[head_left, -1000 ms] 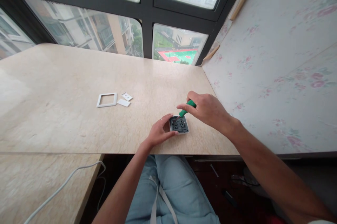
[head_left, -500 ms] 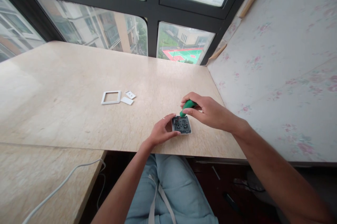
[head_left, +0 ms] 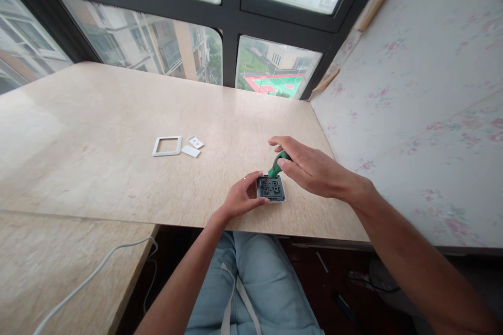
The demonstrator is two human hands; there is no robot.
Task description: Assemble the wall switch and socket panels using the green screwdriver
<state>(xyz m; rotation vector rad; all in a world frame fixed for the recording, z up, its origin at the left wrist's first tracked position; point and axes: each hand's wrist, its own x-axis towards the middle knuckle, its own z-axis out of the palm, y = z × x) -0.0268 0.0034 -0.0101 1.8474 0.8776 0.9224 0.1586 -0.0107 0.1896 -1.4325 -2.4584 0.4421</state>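
A square wall switch (head_left: 275,189) with a dark inner mechanism and a pale rim lies on the stone counter near its front edge. My left hand (head_left: 243,196) grips it from the left, thumb at the near side and fingers at the far side. In my right hand (head_left: 308,167) is a screwdriver (head_left: 275,167) with a green and dark handle, tilted over the switch. Its thin shaft reaches down to the upper left part of the mechanism; the tip is too small to make out. My right index finger is stretched out off the handle.
Left of the hands lie a white square frame (head_left: 167,153) and two small white rocker plates (head_left: 191,151). A white cable (head_left: 94,272) runs over the lower counter at the left. A papered wall (head_left: 412,115) bounds the right side, windows the back.
The fingers of my right hand have shifted on the screwdriver's handle, with the index finger now stretched out. My left hand and the switch stay nearly in place.
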